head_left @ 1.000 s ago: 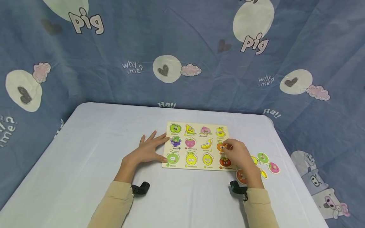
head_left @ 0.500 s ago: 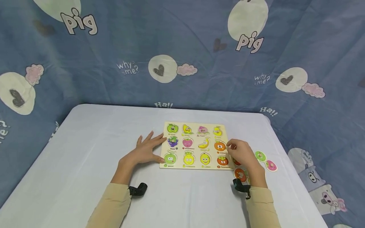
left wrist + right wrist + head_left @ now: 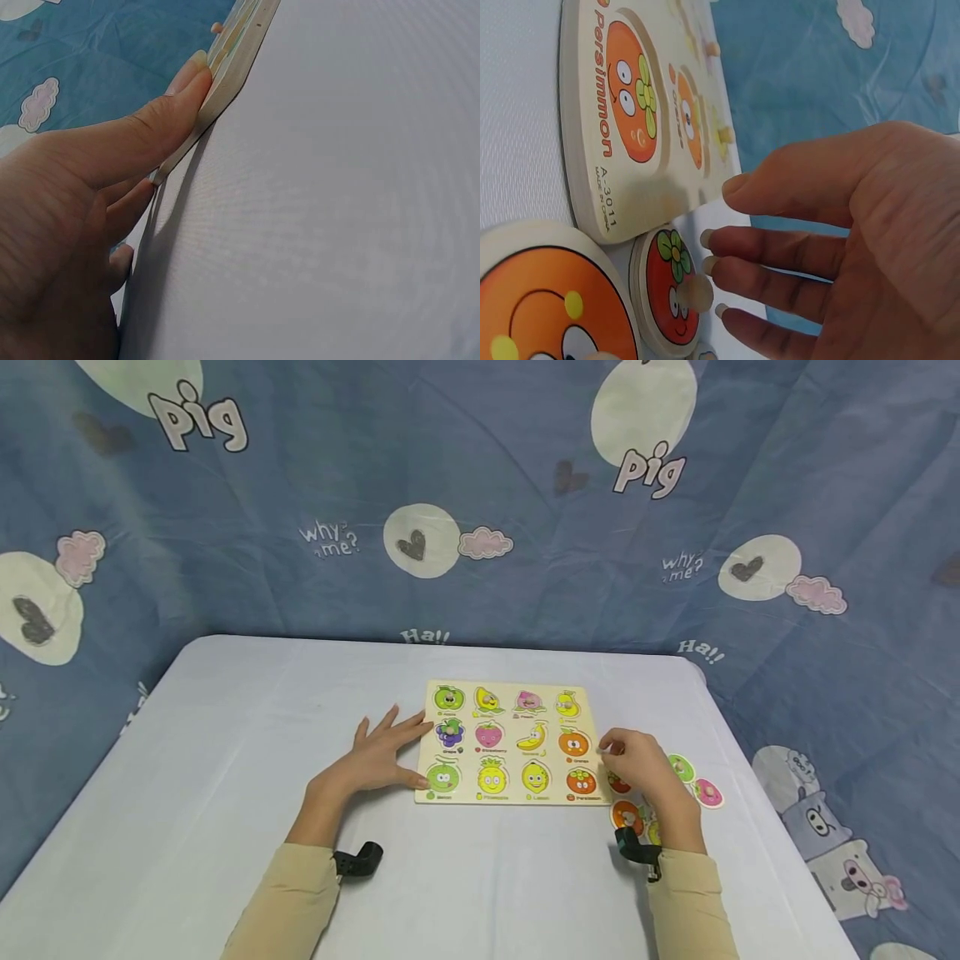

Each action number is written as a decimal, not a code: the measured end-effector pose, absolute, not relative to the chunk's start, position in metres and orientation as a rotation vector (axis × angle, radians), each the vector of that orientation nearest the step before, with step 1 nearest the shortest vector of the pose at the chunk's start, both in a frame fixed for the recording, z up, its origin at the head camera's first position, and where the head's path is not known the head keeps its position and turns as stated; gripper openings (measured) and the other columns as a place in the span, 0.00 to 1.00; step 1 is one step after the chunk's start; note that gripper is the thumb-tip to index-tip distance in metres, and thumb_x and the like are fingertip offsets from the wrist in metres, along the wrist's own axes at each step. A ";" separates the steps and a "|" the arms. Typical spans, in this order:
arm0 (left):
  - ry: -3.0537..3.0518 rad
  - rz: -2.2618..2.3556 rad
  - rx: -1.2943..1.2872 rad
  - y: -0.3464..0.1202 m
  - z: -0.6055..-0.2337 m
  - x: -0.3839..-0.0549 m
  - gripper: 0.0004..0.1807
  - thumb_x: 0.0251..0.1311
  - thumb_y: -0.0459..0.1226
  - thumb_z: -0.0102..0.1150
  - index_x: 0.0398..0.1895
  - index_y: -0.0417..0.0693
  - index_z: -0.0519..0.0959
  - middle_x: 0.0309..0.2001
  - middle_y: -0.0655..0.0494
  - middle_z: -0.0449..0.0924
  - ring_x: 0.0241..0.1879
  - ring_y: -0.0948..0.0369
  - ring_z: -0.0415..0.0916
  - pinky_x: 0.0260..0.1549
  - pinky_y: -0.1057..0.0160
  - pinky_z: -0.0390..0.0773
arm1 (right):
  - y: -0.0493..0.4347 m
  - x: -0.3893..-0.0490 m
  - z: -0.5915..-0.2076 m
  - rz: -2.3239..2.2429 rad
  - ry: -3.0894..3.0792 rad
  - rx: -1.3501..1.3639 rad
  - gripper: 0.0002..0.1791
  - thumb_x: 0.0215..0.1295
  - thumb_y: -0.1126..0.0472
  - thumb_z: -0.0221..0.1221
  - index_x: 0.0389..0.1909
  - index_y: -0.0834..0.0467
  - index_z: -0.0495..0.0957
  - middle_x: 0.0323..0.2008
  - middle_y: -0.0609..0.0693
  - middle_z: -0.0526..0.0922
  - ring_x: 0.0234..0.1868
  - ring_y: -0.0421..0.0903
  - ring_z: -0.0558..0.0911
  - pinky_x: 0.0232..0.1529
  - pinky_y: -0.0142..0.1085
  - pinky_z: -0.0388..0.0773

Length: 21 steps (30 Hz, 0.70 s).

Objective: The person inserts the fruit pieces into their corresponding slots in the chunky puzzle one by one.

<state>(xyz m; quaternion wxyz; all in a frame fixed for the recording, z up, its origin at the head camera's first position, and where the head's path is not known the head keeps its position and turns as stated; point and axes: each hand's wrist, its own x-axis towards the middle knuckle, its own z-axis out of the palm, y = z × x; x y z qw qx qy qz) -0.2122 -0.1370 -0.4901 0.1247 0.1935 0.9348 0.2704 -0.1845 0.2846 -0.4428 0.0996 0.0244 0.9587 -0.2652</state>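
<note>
In the head view, the right hand [image 3: 641,768] and its wrist hide part of the loose fruit pieces [image 3: 682,768] at the board's [image 3: 469,770] 4 o'clock, so their number cannot be told; many captions [image 3: 492,798] are too small to read. The left wrist view cuts off the board at 12 o'clock and the left hand [image 3: 112,180] at 8; the right wrist view crops an orange-faced piece [image 3: 555,281] at 7.

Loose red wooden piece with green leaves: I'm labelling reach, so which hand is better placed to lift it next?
Likely the right hand: it looks empty, close to the loose red wooden piece. The left hand touches the opposite edge of the pale rectangular wooden board.
</note>
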 end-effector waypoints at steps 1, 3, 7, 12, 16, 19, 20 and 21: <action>2.725 0.787 0.564 -0.137 -0.490 -0.212 0.58 0.38 0.63 0.75 0.77 0.65 0.59 0.80 0.58 0.49 0.81 0.45 0.30 0.72 0.30 0.25 | 0.285 -0.184 -0.443 -0.781 2.835 0.070 0.13 0.65 0.59 0.60 0.48 0.57 0.82 0.39 0.56 0.80 0.37 0.49 0.77 0.33 0.35 0.76; 2.724 0.788 0.564 -0.137 -0.490 -0.212 0.59 0.38 0.63 0.75 0.77 0.64 0.59 0.80 0.58 0.49 0.81 0.44 0.30 0.72 0.30 0.25 | 0.287 -0.184 -0.443 -0.779 2.830 0.068 0.13 0.65 0.59 0.60 0.48 0.58 0.82 0.39 0.56 0.80 0.36 0.48 0.77 0.33 0.35 0.76; 2.726 0.788 0.558 -0.136 -0.490 -0.212 0.59 0.38 0.62 0.75 0.77 0.64 0.59 0.80 0.57 0.49 0.81 0.44 0.30 0.72 0.30 0.24 | 0.290 -0.181 -0.441 -0.776 2.810 0.070 0.12 0.65 0.60 0.61 0.47 0.59 0.82 0.39 0.56 0.81 0.35 0.48 0.78 0.33 0.34 0.77; 2.732 0.784 0.548 -0.135 -0.491 -0.212 0.58 0.39 0.61 0.75 0.77 0.64 0.59 0.80 0.58 0.49 0.81 0.45 0.31 0.72 0.31 0.25 | 0.292 -0.178 -0.440 -0.769 2.792 0.098 0.12 0.64 0.60 0.61 0.46 0.59 0.81 0.39 0.56 0.80 0.35 0.48 0.78 0.32 0.34 0.78; 2.732 0.776 0.551 -0.135 -0.491 -0.212 0.58 0.38 0.62 0.75 0.77 0.64 0.59 0.80 0.58 0.49 0.81 0.44 0.31 0.72 0.30 0.25 | 0.294 -0.175 -0.439 -0.761 2.794 0.108 0.12 0.63 0.60 0.61 0.46 0.59 0.81 0.39 0.56 0.80 0.34 0.48 0.78 0.32 0.34 0.77; 2.733 0.778 0.557 -0.136 -0.491 -0.212 0.58 0.39 0.62 0.75 0.77 0.64 0.59 0.80 0.57 0.49 0.81 0.44 0.31 0.72 0.30 0.25 | 0.294 -0.173 -0.441 -0.756 2.796 0.107 0.11 0.63 0.61 0.61 0.45 0.59 0.81 0.39 0.56 0.80 0.35 0.48 0.77 0.33 0.34 0.77; 2.735 0.780 0.561 -0.136 -0.491 -0.212 0.58 0.39 0.62 0.75 0.77 0.63 0.60 0.80 0.57 0.49 0.81 0.43 0.31 0.71 0.29 0.25 | 0.294 -0.173 -0.441 -0.758 2.796 0.105 0.11 0.63 0.61 0.61 0.45 0.58 0.82 0.39 0.56 0.81 0.35 0.48 0.77 0.33 0.35 0.76; 2.735 0.777 0.556 -0.136 -0.491 -0.212 0.58 0.38 0.62 0.75 0.77 0.64 0.60 0.80 0.57 0.49 0.81 0.44 0.31 0.72 0.30 0.24 | 0.294 -0.172 -0.441 -0.762 2.795 0.103 0.11 0.62 0.61 0.61 0.44 0.58 0.82 0.38 0.55 0.81 0.35 0.48 0.77 0.33 0.35 0.77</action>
